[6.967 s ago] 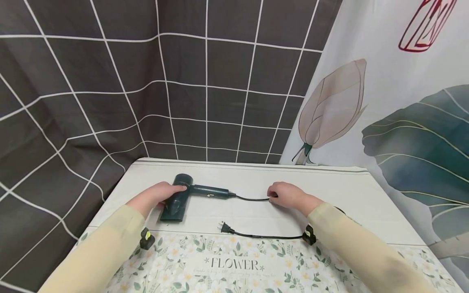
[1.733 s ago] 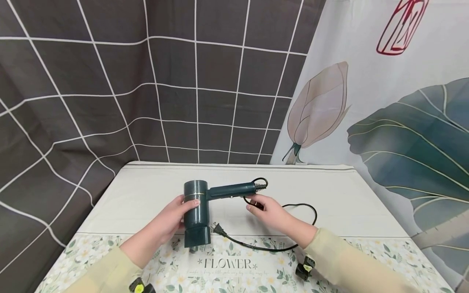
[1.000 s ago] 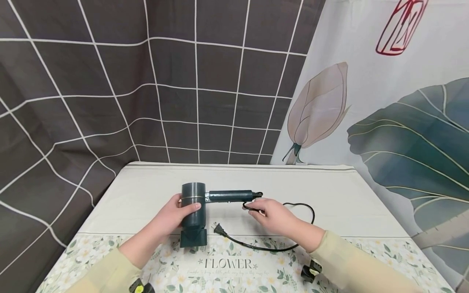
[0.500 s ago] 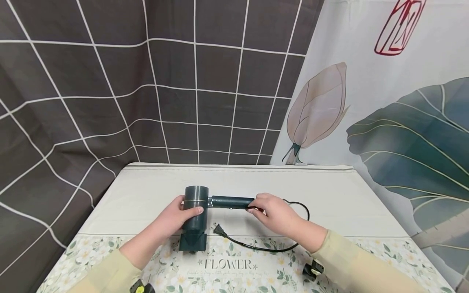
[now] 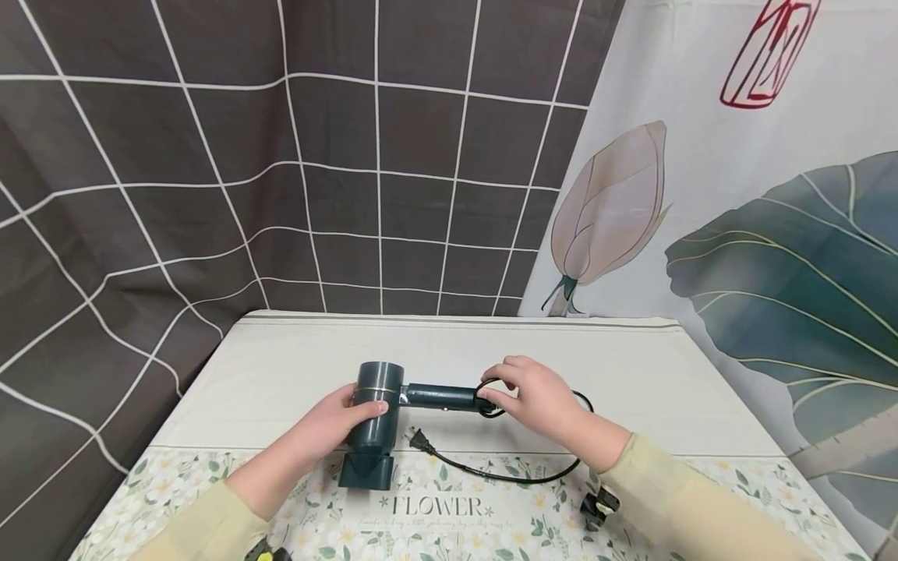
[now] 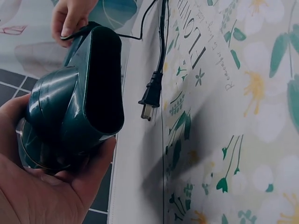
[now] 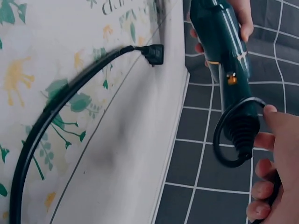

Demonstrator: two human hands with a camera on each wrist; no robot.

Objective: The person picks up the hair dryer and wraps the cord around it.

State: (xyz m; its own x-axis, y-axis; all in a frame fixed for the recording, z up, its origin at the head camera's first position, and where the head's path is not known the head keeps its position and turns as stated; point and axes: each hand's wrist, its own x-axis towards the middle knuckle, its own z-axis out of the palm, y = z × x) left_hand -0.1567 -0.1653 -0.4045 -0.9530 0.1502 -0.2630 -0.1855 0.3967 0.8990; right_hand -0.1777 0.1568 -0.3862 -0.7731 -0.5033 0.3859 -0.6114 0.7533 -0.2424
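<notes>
The left hand (image 5: 330, 425) wraps the barrel (image 5: 380, 376) of a dryer (image 5: 377, 427), thumb across the near face. The right hand (image 5: 536, 393) is bent in at the handle's end, pinching the cord (image 5: 519, 480): its thumb lies against a loop (image 7: 217, 135) of it, and its fingers curl round the length beyond.

The dryer is in front of the person, seemingly held a little above the cloth (image 5: 435, 343), its nozzle (image 5: 366, 472) facing back toward the wearer. Held so, the handle (image 5: 440, 396) points across to the right hand, which is probably why the left hand takes the barrel: that grip steadies the heavy part and leaves the handle bare. The loop crosses over the handle near its ribbed tail, and the thumb, I judge, is there to stop it springing away.

The rest of the cord bows round on the cloth to a two-pronged plug (image 5: 419, 440), near the line where plain white meets flower print (prongs aimed left, no hand on it). It looks left loose there to give the right hand slack.

On the cloth, "FLOWER" (image 5: 438, 506) is plain to read. Under it runs a thin script line; the left wrist view gives "Remember", and the remainder is too faint. A red seal-like mark (image 5: 775, 58) on the pale curtain (image 5: 666, 70) I cannot read. No brand or label is legible on the dryer.
</notes>
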